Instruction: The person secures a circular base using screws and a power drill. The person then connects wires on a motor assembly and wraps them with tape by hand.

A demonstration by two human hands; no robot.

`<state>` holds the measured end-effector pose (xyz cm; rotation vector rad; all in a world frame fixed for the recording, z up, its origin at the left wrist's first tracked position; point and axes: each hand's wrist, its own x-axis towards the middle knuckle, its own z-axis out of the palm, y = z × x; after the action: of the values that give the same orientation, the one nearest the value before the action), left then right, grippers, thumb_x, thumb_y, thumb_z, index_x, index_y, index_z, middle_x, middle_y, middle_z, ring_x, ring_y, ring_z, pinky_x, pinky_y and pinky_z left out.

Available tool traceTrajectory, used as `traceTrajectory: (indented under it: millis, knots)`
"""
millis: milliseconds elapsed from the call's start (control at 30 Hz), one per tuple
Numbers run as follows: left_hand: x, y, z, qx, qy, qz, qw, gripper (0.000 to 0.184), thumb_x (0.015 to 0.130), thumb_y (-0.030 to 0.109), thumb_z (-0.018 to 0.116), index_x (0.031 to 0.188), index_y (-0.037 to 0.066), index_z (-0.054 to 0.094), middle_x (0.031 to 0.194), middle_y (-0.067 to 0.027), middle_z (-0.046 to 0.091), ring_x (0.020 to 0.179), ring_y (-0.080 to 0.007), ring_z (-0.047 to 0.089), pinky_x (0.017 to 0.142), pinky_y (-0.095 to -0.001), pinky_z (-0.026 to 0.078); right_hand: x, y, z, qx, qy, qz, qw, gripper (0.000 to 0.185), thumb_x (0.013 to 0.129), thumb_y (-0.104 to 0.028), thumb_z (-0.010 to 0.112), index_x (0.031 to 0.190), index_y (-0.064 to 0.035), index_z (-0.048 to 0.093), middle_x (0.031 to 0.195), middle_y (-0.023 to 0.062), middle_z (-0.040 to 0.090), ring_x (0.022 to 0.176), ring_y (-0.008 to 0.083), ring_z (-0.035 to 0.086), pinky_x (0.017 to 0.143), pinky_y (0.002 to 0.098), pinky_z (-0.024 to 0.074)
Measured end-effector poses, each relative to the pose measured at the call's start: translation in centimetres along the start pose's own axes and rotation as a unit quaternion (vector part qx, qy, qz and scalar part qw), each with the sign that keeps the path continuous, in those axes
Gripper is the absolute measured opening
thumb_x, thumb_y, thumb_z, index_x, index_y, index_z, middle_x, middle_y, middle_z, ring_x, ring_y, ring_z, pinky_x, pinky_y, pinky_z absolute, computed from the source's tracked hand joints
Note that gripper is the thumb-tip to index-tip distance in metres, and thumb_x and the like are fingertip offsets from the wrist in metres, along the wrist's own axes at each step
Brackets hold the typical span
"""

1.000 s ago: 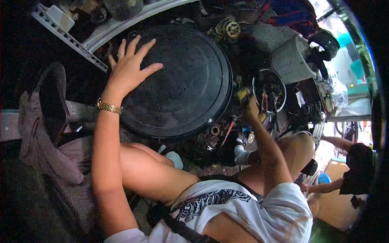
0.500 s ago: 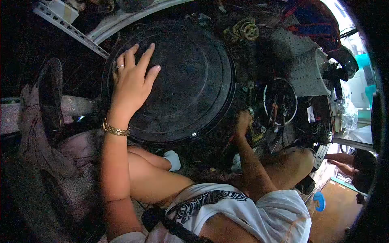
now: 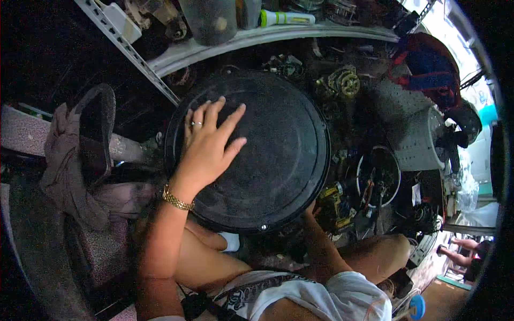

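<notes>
A large round black disc (image 3: 267, 155) with a raised rim and a small shiny bolt near its lower edge lies in front of me. My left hand (image 3: 209, 150), with a ring and a gold-coloured watch at the wrist, rests on its upper left face, fingers spread. At the disc's lower right rim is my right hand (image 3: 310, 209); its fingers are hidden behind the edge. Just right of that hand lies a yellow and black tool (image 3: 334, 206), which looks like a power drill.
A white-rimmed round container (image 3: 399, 184) holding tools stands to the right. Behind it lies a perforated light-coloured drum (image 3: 420, 139). Metal parts (image 3: 345, 83) sit beyond the disc. A flashlight (image 3: 286, 18) lies on the back shelf. Another person's hands (image 3: 460, 251) show at far right.
My right hand has moved from near the yellow tool to the disc's lower right rim. My left hand stays on the disc. The whole view has shifted, with more of the shelf showing.
</notes>
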<state>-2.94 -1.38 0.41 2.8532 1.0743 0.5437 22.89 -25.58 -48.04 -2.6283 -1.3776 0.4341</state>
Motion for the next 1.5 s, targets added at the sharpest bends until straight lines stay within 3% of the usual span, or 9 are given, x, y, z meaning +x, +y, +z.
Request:
traceTrajectory:
  millis: [333, 400, 500, 600, 667, 833, 1067, 1400, 1500]
  knots:
    - [-0.2, 1.1, -0.4, 0.033, -0.017, -0.001, 0.999, 0.056, 0.084, 0.03, 0.06, 0.137, 0.019, 0.042, 0.138, -0.0159, 0.036, 0.126, -0.0362, 0.032, 0.108, -0.0534, 0.021, 1.5, -0.2, 1.4, 0.116, -0.002, 0.077, 0.99, 0.041, 0.083, -0.015, 0.06, 0.123, -0.0084, 0.053, 0.091, 0.0121, 0.065, 0.064, 0.025, 0.061, 0.058, 0.0317, 0.0498]
    - [-0.3, 0.9, -0.2, 0.028, -0.007, 0.002, 1.0, 0.054, 0.085, 0.032, 0.059, 0.136, 0.019, 0.043, 0.136, -0.016, 0.037, 0.125, -0.036, 0.033, 0.107, -0.0554, 0.021, 2.0, 2.4, 4.0, 0.283, 0.041, 0.097, 0.953, 0.041, 0.083, -0.015, 0.06, 0.123, -0.0086, 0.053, 0.089, 0.0113, 0.065, 0.064, 0.0245, 0.061, 0.058, 0.0313, 0.0496]
    - [-0.4, 0.7, -0.2, 0.016, 0.0, 0.003, 1.0, 0.053, 0.086, 0.034, 0.059, 0.135, 0.019, 0.045, 0.136, -0.0161, 0.038, 0.125, -0.0356, 0.033, 0.106, -0.0573, 0.021, 2.7, 4.3, 4.1, 0.568, 0.069, 0.134, 0.809, 0.041, 0.083, -0.016, 0.06, 0.123, -0.0088, 0.053, 0.086, 0.0101, 0.066, 0.063, 0.0237, 0.061, 0.058, 0.0307, 0.0494]
    - [-0.5, 0.8, -0.2, -0.003, -0.001, 0.0, 1.0, 0.053, 0.086, 0.034, 0.058, 0.135, 0.019, 0.045, 0.136, -0.0159, 0.037, 0.126, -0.0354, 0.033, 0.106, -0.057, 0.021, 0.9, -1.5, -8.4, 0.644, 0.026, 0.2, 0.738, 0.032, 0.089, -0.025, 0.058, 0.114, -0.0054, 0.059, 0.085, 0.0042, 0.066, 0.069, 0.0179, 0.06, 0.064, 0.0277, 0.05]
    - [-0.7, 0.8, -0.1, -0.016, 0.002, -0.002, 1.0, 0.052, 0.086, 0.034, 0.058, 0.135, 0.019, 0.045, 0.137, -0.0157, 0.037, 0.126, -0.0353, 0.032, 0.106, -0.0569, 0.02, 1.1, -3.9, -13.5, 0.861, 0.001, 0.207, 0.465, 0.026, 0.088, -0.025, 0.059, 0.104, -0.0044, 0.062, 0.08, 0.0032, 0.064, 0.069, 0.0152, 0.058, 0.061, 0.0274, 0.048]
    - [-1.3, 1.0, 0.1, 0.004, 0.011, 0.006, 1.0, 0.051, 0.087, 0.034, 0.058, 0.135, 0.02, 0.045, 0.138, -0.0152, 0.036, 0.128, -0.0347, 0.031, 0.107, -0.0571, 0.02, 1.5, -10.9, -31.1, 0.821, -0.016, 0.222, 0.526, 0.017, 0.085, -0.025, 0.062, 0.088, -0.0086, 0.059, 0.071, -0.0002, 0.056, 0.059, 0.014, 0.053, 0.053, 0.0264, 0.041]
    - [-2.3, 1.2, -0.1, 0.017, 0.01, 0.005, 1.0, 0.055, 0.086, 0.031, 0.058, 0.137, 0.021, 0.041, 0.14, -0.0144, 0.035, 0.128, -0.0351, 0.031, 0.109, -0.0523, 0.02, 4.8, -8.3, -40.1, 0.705, -0.092, -0.052, 0.701, 0.011, 0.082, -0.014, 0.063, 0.089, -0.0075, 0.057, 0.075, 0.0002, 0.056, 0.067, 0.0127, 0.054, 0.063, 0.0289, 0.0473]
    - [-3.2, -2.7, 0.5, 0.028, -0.017, -0.052, 0.998, 0.05, 0.092, 0.029, 0.048, 0.141, 0.024, 0.036, 0.145, -0.011, 0.031, 0.134, -0.0333, 0.027, 0.108, -0.0568, 0.016, 6.3, -3.0, -35.5, 0.834, 0.097, 0.082, 0.537, 0.01, 0.09, -0.012, 0.055, 0.099, -0.0084, 0.057, 0.082, 0.0054, 0.061, 0.065, 0.0162, 0.058, 0.052, 0.0267, 0.0451]
    - [-2.8, -2.5, 0.5, 0.023, -0.018, -0.055, 0.998, 0.05, 0.092, 0.028, 0.048, 0.141, 0.024, 0.036, 0.145, -0.0112, 0.031, 0.134, -0.0335, 0.026, 0.108, -0.0567, 0.016, 7.5, -2.0, -33.2, 0.785, 0.089, 0.109, 0.603, 0.018, 0.09, -0.009, 0.054, 0.107, -0.0073, 0.06, 0.08, 0.0061, 0.062, 0.061, 0.0154, 0.058, 0.048, 0.0268, 0.0449]
